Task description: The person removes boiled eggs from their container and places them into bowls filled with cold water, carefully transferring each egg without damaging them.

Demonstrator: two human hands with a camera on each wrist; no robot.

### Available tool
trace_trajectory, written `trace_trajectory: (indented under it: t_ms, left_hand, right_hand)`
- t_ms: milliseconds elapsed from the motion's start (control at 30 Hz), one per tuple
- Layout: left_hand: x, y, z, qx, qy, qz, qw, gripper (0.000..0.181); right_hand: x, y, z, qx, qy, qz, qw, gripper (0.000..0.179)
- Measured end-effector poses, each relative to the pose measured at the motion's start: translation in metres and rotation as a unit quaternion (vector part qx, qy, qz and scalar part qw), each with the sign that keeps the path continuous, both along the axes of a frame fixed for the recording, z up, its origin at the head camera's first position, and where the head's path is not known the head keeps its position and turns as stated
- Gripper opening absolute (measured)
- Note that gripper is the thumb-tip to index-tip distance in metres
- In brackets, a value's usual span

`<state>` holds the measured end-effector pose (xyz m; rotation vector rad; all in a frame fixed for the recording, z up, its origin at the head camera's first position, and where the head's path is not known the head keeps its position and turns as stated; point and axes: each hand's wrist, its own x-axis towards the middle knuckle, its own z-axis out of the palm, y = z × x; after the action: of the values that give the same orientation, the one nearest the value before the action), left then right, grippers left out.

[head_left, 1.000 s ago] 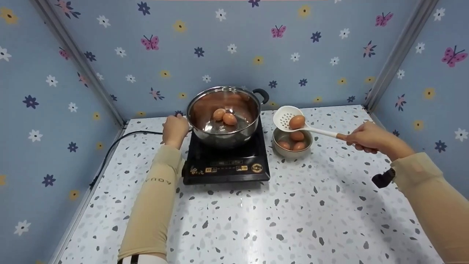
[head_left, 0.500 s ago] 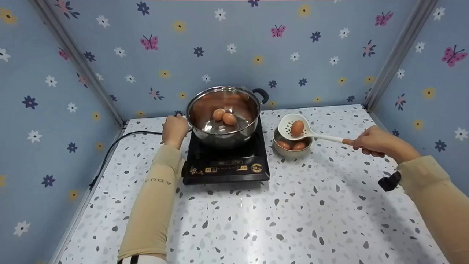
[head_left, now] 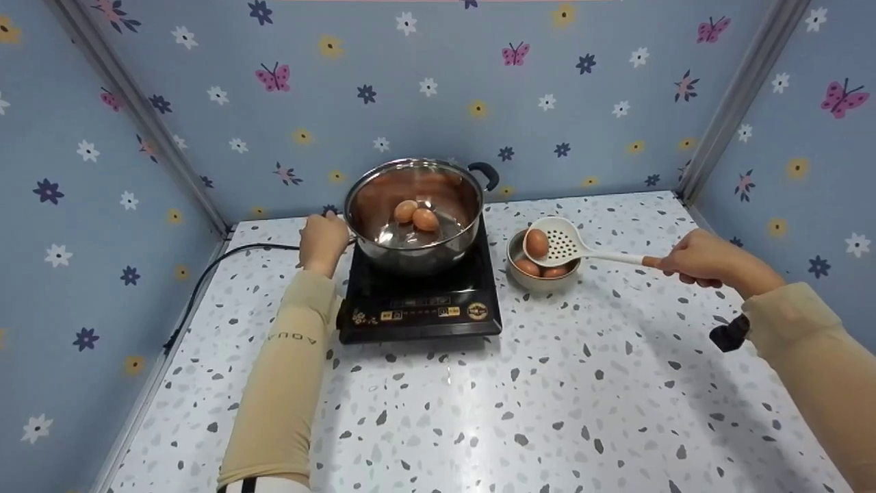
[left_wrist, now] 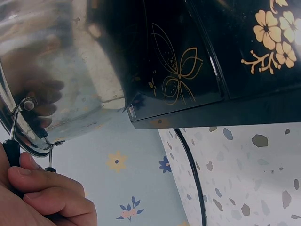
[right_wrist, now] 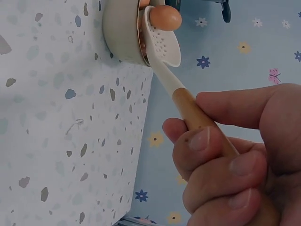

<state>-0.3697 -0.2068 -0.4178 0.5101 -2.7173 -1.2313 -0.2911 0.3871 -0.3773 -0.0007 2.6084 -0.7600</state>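
My right hand (head_left: 698,259) grips the wooden handle of a white slotted spoon (head_left: 562,248). One brown egg (head_left: 537,243) lies at the left side of the spoon's bowl, which overlaps the top of a small round bowl (head_left: 543,284). Below it, two brown eggs show inside that bowl. With curled fingers, my left hand (head_left: 323,241) holds the black side handle (left_wrist: 11,151) of a steel pot (head_left: 414,257). Two more brown eggs (head_left: 416,216) sit at the bottom of the pot. In the right wrist view, the spoon (right_wrist: 164,44) tilts at the bowl's rim (right_wrist: 141,40).
The pot stands on a black induction cooker (head_left: 421,318), whose cord (head_left: 205,281) runs off to the left. A speckled white tabletop (head_left: 520,397) carries everything. Flowered blue walls (head_left: 424,89) enclose the back and both sides.
My right hand has brought the spoon lower and over the small bowl. The egg on it has rolled from the right side to the left. My left hand stays at the pot's handle.
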Motion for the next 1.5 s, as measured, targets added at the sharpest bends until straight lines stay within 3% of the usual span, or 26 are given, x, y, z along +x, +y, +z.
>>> trace_trajectory:
  t_ms: [400,800,1067,1500]
  left_hand:
    - [0.001,-0.001,0.003,-0.004,-0.004,0.000,1.0000,0.059]
    - [0.001,0.000,0.005,0.010,0.000,0.001,0.9999,0.056]
    - [0.000,-0.001,0.004,0.019,-0.020,0.001,0.9996,0.060]
    - [0.001,-0.001,0.002,0.014,-0.019,0.005,0.9997,0.059]
  right_hand:
    - [0.001,-0.024,0.018,0.086,0.039,0.018,0.9953,0.053]
    - [0.016,-0.054,0.028,0.179,0.120,0.020,0.9764,0.047]
    - [0.030,-0.079,0.025,0.246,0.208,0.039,0.9458,0.045]
    - [0.038,-0.090,0.026,0.319,0.259,0.090,0.9070,0.028]
